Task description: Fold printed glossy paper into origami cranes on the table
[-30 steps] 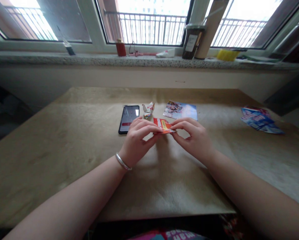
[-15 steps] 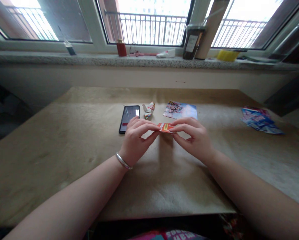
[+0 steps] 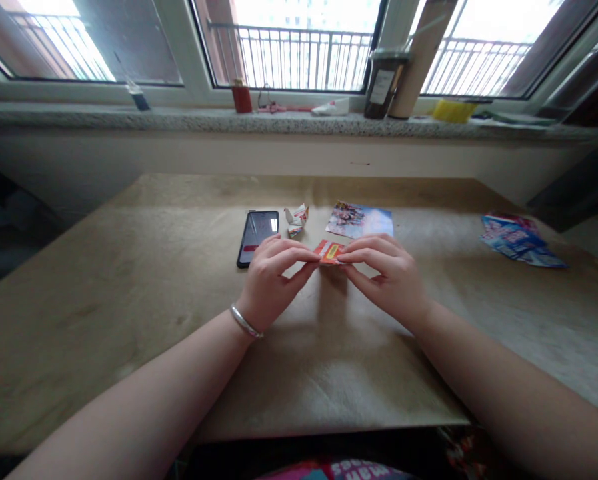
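Note:
A small folded piece of red and yellow printed paper (image 3: 329, 252) is pinched between both hands just above the brown table (image 3: 129, 280). My left hand (image 3: 273, 283), with a silver bangle on its wrist, grips the paper's left end with thumb and fingers closed. My right hand (image 3: 389, 277) pinches the right end the same way. Only a short strip of the paper shows between the fingertips. A black phone (image 3: 257, 237) lies just beyond my left hand, and a small folded paper figure (image 3: 297, 220) sits beside it.
A colourful printed sheet (image 3: 360, 220) lies behind my right hand. More printed paper (image 3: 521, 240) lies at the table's far right. The stone windowsill (image 3: 129, 119) holds a red cup (image 3: 241, 99), a dark jar (image 3: 383, 83) and a yellow object (image 3: 453, 110).
The red paper has been folded smaller: a wide piece showed a second ago, and only a short strip shows between the fingertips. Both hands stayed nearly in place.

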The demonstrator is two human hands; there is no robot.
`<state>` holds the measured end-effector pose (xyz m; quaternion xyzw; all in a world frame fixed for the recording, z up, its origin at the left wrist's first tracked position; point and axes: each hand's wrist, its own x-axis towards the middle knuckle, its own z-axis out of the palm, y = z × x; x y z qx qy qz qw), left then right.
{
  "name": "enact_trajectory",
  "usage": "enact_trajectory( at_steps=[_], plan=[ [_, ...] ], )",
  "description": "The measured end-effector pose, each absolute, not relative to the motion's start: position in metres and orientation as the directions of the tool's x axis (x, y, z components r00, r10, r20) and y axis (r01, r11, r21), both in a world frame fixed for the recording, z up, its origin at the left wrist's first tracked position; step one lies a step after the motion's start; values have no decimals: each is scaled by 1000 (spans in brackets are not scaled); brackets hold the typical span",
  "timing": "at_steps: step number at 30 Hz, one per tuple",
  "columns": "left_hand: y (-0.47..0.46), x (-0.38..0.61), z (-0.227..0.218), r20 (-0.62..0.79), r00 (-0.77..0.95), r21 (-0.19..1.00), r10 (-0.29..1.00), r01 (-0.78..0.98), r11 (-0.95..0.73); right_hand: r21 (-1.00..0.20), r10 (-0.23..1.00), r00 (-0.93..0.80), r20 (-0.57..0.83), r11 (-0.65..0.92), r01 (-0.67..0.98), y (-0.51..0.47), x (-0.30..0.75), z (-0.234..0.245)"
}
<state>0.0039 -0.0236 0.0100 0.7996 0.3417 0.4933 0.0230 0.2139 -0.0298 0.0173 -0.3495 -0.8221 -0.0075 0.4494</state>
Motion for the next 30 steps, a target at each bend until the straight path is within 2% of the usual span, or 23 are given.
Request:
enact_trajectory(
  at_steps=[7,14,18,24,30],
  plan=[
    [-22,4,10,765,289,392,575,499,-773,-344,574,-325,752,762,549,-28,214,15],
    [-23,5,9,742,412,268,529,541,-797,-276,528,-404,747,799,534,-29,212,20],
    [-22,4,9,739,439,240,510,535,-810,-256,522,-426,739,803,538,-31,209,20],
    [-23,4,11,745,434,224,506,552,-803,-314,548,-407,731,799,512,-31,209,17],
    [-25,4,12,713,499,156,493,572,-805,-319,555,-431,711,802,505,-32,206,19]
  ],
)
